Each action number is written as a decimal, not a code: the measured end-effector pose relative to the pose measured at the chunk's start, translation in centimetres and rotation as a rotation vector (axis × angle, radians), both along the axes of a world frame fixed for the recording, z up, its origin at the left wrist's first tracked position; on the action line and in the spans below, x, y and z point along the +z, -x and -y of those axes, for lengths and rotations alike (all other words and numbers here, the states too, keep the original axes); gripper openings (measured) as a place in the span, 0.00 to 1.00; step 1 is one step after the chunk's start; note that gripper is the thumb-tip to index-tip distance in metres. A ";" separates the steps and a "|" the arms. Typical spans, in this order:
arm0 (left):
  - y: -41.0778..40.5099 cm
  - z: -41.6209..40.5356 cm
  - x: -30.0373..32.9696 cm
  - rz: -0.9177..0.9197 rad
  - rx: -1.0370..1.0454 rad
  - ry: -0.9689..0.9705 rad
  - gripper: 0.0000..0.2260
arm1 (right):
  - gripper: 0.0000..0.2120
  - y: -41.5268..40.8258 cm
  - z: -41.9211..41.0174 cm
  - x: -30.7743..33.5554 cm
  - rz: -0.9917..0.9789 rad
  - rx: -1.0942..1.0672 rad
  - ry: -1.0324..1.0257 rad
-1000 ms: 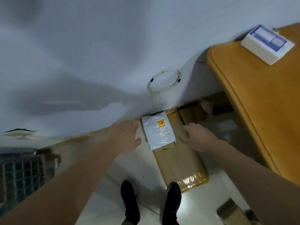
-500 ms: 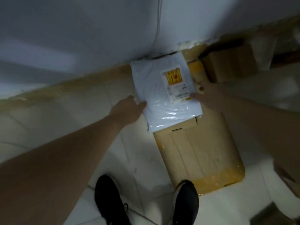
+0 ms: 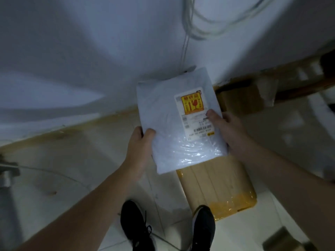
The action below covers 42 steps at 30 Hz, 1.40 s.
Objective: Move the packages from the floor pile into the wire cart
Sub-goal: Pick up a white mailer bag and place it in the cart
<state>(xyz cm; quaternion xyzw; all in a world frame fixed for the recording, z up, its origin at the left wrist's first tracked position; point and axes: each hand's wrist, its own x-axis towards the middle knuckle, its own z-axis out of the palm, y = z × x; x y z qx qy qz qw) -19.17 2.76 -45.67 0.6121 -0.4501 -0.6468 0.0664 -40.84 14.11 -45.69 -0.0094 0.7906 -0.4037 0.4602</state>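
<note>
Mailer (image 3: 174, 124), white plastic and flat, sat between both hands above the floor (image 3: 76, 160), in front of the wall (image 3: 90, 51). I saw a shipping label (image 3: 194, 115) on its upper right part, with an orange fragile mark at the top and a barcode lower down. My left hand (image 3: 138, 151) gripped the mailer's left edge, thumb curled over the top face and the other fingers hidden beneath it. My right hand (image 3: 229, 132) held the right edge, thumb pressed flat on the label's right side; the rest of its fingers were behind the mailer, so I could not tell how they lay. Just below the mailer, a long cardboard box (image 3: 215, 187) wrapped in yellowish tape lay flat on the floor, its far end hidden by the mailer. Whether the mailer touched the box I could not tell. Behind it, against the foot of the wall, I saw another brown box (image 3: 239, 102), blurred. My two black shoes (image 3: 135, 227) stood on the pale tiles at the near end of the long box, the right one touching or overlapping its corner. A pale cable (image 3: 199, 24) hung looped on the wall above. A blurred brown carton corner (image 3: 284, 240) showed at the bottom right.
</note>
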 end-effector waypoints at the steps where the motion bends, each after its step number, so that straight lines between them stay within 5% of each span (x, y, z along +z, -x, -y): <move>1: -0.3 0.4 2.9 -0.015 0.033 -0.005 0.18 | 0.17 -0.6 0.6 3.2 -0.010 0.018 0.015; 4: -0.7 2.0 11.5 -0.071 0.122 -0.040 0.22 | 0.12 -2.1 2.2 12.8 -0.064 0.071 0.059; 7: -0.7 3.6 21.5 -0.078 0.134 0.012 0.11 | 0.11 -3.2 3.4 22.9 -0.125 0.056 0.096; 16: -6.7 2.7 52.6 -0.085 0.001 0.434 0.19 | 0.18 -10.1 1.1 53.1 -0.210 0.122 0.260; 21: -14.0 -2.8 64.4 -0.042 0.065 0.578 0.22 | 0.34 -15.6 -2.4 65.8 -0.354 0.375 0.356; 24: -19.5 -7.7 68.2 -0.025 0.158 0.631 0.26 | 0.25 -19.3 -4.1 71.0 -0.459 0.549 0.396; 28: -27.9 -14.7 71.1 0.028 0.305 0.677 0.31 | 0.40 -26.1 -6.5 74.9 -0.476 0.765 0.438; 32: -37.9 -21.4 73.6 0.084 0.440 0.705 0.33 | 0.40 -35.5 -9.2 77.4 -0.424 0.931 0.522; 36: -48.1 -27.7 76.0 0.183 0.540 0.791 0.31 | 0.23 -46.1 -12.4 79.7 -0.351 1.080 0.606; 42: -63.0 -35.6 77.4 0.293 0.676 0.791 0.30 | 0.16 -61.8 -16.6 80.4 -0.287 1.277 0.727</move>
